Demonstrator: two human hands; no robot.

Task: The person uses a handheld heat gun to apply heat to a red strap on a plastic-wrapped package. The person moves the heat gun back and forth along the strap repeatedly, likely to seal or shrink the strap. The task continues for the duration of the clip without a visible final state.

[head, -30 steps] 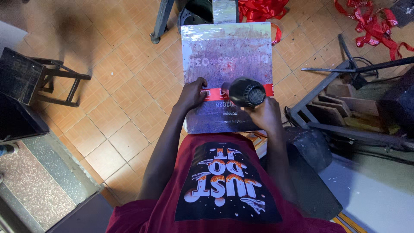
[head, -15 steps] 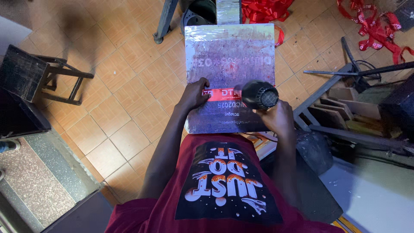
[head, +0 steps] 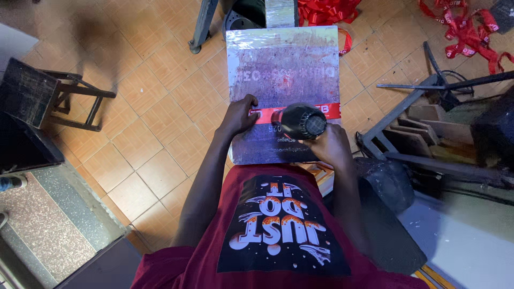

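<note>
— What's under your hands?

— A red ribbon with white lettering, stretched flat across a worn, stained grey board that lies on the worktop in front of me.

— And your left hand?

— Its fingers are spread flat, pressing the ribbon's left end down on the board.

— The right?

— My right hand has its fingers clamped round a black heat gun, hovering over the ribbon's middle and covering that part.

The right hand is largely hidden behind the black heat gun, whose nozzle faces away, unseen.
</note>
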